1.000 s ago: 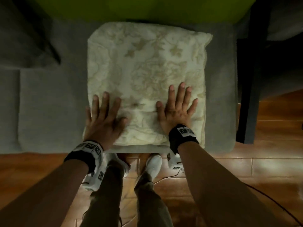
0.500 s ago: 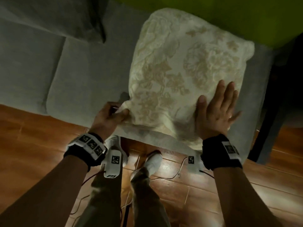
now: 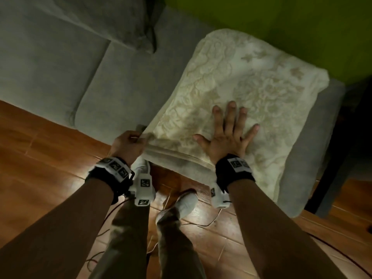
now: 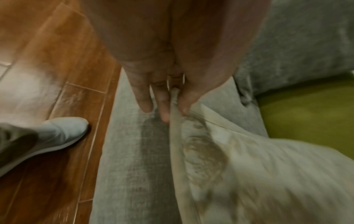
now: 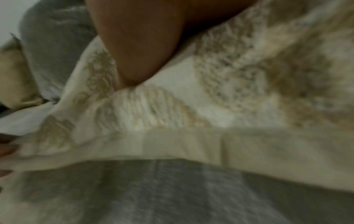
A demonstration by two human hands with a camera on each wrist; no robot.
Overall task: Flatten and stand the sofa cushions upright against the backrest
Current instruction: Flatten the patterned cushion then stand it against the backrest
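A cream cushion (image 3: pixel 251 93) with a beige floral pattern lies flat on the grey sofa seat (image 3: pixel 124 81), its far edge near the green backrest (image 3: pixel 281 21). My left hand (image 3: pixel 130 143) pinches the cushion's near left corner between thumb and fingers; the left wrist view shows that pinch (image 4: pixel 172 100) on the cushion's seam (image 4: pixel 184 151). My right hand (image 3: pixel 227 133) lies flat on the cushion's near part with its fingers spread. In the blurred right wrist view, the palm (image 5: pixel 138 45) presses on the cushion (image 5: pixel 210 106).
A grey cushion (image 3: pixel 100 19) leans at the back left of the sofa. The seat's front edge meets a brown wooden floor (image 3: pixel 40 158). My legs and white shoes (image 3: pixel 185 202) stand close to it, with cables on the floor. A dark frame (image 3: pixel 342 158) stands right of the seat.
One second ago both hands pressed flat on the cushion. My left hand has since moved to the near left corner and pinched it. The right hand stays flat, and the view has swung left.
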